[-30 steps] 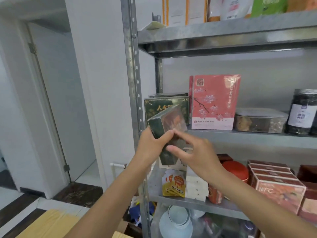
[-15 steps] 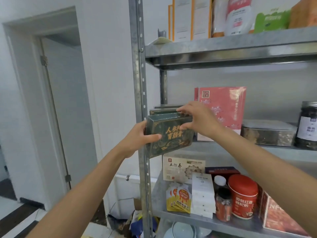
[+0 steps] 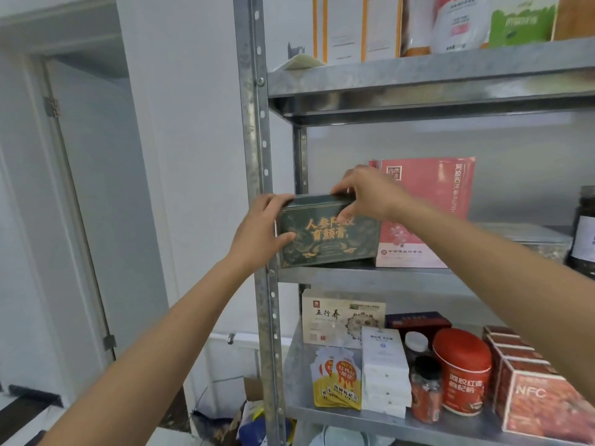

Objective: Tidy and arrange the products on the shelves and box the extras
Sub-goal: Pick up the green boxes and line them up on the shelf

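Note:
A dark green box with gold lettering (image 3: 331, 239) stands upright at the left end of the middle metal shelf (image 3: 370, 276), its front facing me. My left hand (image 3: 260, 233) grips its left end, thumb across the front and fingers over the top corner. My right hand (image 3: 367, 194) holds its top right edge from above, fingers curled over the back. A pink box with blossom print (image 3: 428, 214) stands right beside it on the same shelf. Whether another green box stands behind it is hidden.
The shelf's metal upright (image 3: 257, 188) runs just left of the green box. A dark jar (image 3: 584, 233) stands at the far right. The lower shelf holds a cream box (image 3: 341, 318), yellow sachets (image 3: 336, 384), a red tub (image 3: 462, 371) and red cartons (image 3: 534, 387). Packets (image 3: 457, 24) line the top shelf.
The green box went from tilted and held in front of the shelf to upright and set down on the middle shelf's left end. Both hands moved up and in with it.

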Available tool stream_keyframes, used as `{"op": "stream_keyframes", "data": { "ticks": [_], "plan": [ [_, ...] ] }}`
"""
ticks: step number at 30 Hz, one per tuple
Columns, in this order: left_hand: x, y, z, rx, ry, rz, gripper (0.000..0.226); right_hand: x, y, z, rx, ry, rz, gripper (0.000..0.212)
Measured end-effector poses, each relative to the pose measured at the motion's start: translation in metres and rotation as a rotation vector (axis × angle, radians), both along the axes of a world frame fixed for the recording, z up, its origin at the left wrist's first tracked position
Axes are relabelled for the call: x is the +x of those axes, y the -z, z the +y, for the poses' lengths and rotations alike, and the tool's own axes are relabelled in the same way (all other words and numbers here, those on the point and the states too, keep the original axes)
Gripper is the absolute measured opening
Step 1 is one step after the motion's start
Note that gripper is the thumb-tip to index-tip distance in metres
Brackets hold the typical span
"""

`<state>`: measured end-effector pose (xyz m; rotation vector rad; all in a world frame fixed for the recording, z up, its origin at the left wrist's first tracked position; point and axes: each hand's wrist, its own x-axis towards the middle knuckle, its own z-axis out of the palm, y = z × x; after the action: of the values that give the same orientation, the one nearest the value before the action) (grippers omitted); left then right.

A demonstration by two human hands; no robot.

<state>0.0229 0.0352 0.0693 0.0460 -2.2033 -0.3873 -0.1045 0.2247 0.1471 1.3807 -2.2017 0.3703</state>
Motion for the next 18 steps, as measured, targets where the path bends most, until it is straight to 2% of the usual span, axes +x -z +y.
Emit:
{"op": "stream_keyframes", "data": {
  "ticks": [3,6,10,12,14,16,18],
  "plan": [
    [-0.015,-0.008,-0.011,-0.295,-0.151,-0.028,0.074,-0.006,0.001,-0.014,0.026,0.005,-0.065,0.046],
    [-0.029,-0.018,-0.016,-0.518,-0.227,-0.168,0.083,-0.017,0.006,-0.028,0.145,0.092,-0.032,0.047],
    [-0.039,-0.018,-0.018,-0.625,-0.315,-0.285,0.076,-0.032,0.010,-0.040,0.224,0.194,-0.164,0.050],
    [-0.042,-0.015,-0.018,-0.704,-0.426,-0.280,0.068,-0.036,0.010,-0.048,0.235,0.210,-0.165,0.052],
    [-0.046,-0.013,-0.016,-0.761,-0.539,-0.272,0.065,-0.037,0.009,-0.056,0.251,0.220,-0.116,0.064],
    [-0.054,-0.013,-0.016,-0.751,-0.564,-0.361,0.072,-0.038,0.009,-0.061,0.270,0.237,-0.070,0.078],
    [-0.059,-0.015,-0.016,-0.723,-0.549,-0.405,0.087,-0.040,0.005,-0.063,0.326,0.256,-0.085,0.080]
  ]
}}
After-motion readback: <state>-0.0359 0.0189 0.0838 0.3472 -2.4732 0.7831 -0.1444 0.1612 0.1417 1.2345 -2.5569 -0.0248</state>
